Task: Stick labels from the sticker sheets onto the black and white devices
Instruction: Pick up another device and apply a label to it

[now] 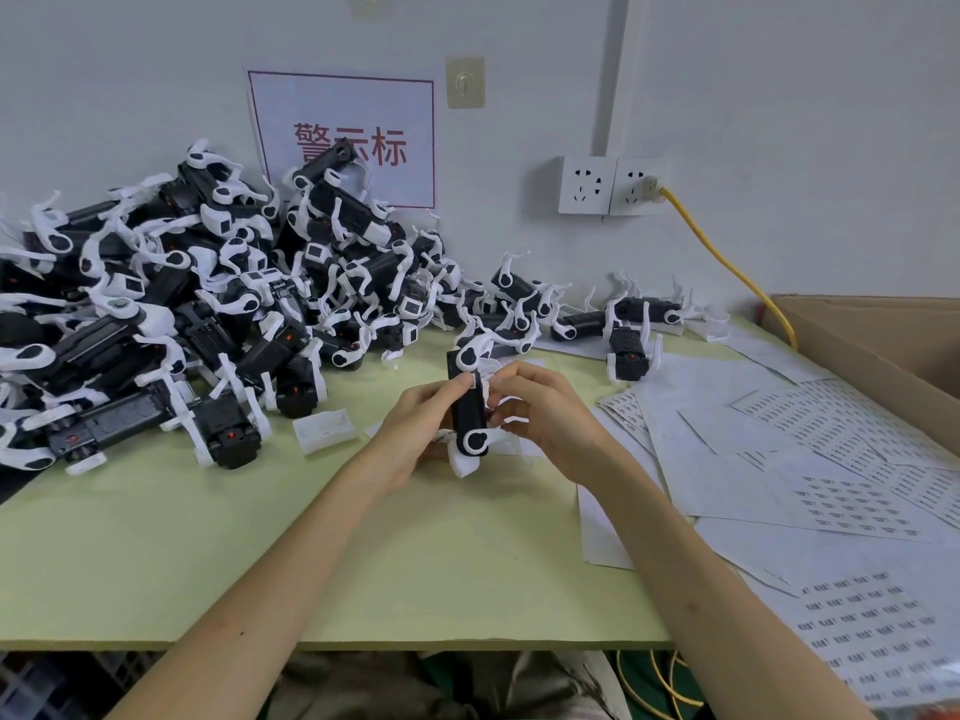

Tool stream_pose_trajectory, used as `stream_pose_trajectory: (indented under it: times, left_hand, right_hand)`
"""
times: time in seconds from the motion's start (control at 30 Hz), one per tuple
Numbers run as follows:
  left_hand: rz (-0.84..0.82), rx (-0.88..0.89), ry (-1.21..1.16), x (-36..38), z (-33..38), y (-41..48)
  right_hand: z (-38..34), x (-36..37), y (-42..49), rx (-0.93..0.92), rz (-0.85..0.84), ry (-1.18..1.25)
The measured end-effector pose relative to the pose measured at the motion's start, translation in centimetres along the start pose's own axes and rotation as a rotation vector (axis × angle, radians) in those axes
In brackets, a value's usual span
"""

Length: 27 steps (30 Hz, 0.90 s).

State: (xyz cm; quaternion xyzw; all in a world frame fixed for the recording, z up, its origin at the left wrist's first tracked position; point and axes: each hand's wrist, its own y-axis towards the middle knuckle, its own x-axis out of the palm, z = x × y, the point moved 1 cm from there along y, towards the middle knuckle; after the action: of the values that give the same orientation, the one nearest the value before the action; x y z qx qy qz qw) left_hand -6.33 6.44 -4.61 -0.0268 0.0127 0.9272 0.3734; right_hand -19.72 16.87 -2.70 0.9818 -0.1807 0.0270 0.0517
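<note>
Just right of the pile (pixel 208 293) of black and white devices, on the side nearer the person, one device (pixel 469 413) is held upright above the table (pixel 260 537). The left hand (pixel 415 433) wraps its left side, thumb on the front, and the right hand (pixel 540 407) pinches its right edge. The sticker sheets (pixel 831 459) lie farther right of the pile.

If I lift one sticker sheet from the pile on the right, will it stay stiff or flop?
Probably floppy: the sticker sheets look paper-thin and lie flat. Likely light and slippery too, since they overlap loosely on the table, so lifting one may drag its neighbours.
</note>
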Motion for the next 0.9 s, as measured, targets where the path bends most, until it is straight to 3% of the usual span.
stream_pose_trajectory:
  times: [0.27,0.33,0.5,0.57,0.63,0.77,0.83,0.9]
  left_hand:
    - [-0.029,-0.139,-0.126,-0.6,0.5,-0.4]
    - [-0.154,-0.21,-0.208,-0.4,0.9,-0.9]
    - [-0.352,-0.232,-0.214,-0.6,1.0,-1.8]
    - [-0.339,-0.291,-0.235,-0.7,1.3,-2.1]
    - [-0.207,-0.341,-0.285,-1.0,1.3,-1.7]
    - [0.169,-0.097,-0.433,-2.0,1.7,-0.7]
    - [0.477,0.066,-0.208,-3.1,1.2,-0.4]
    - [0.802,0.213,0.145,-3.9,0.8,-0.3]
  right_hand:
    - [-0.3,-1.5,0.1,-0.168,0.386,0.048]
    - [-0.5,-1.9,0.2,-0.139,0.309,-0.012]
    - [-0.5,-2.0,-0.1,-0.042,-0.229,-0.087]
    - [-0.4,-2.3,-0.1,-0.025,-0.237,-0.073]
    - [-0.5,-3.1,-0.1,0.01,-0.156,-0.065]
    - [-0.6,-5.8,0.0,0.075,0.08,0.079]
    - [-0.6,-7.2,0.0,0.073,0.344,0.33]
    - [-0.8,-9.2,-0.8,-0.06,0.576,0.65]
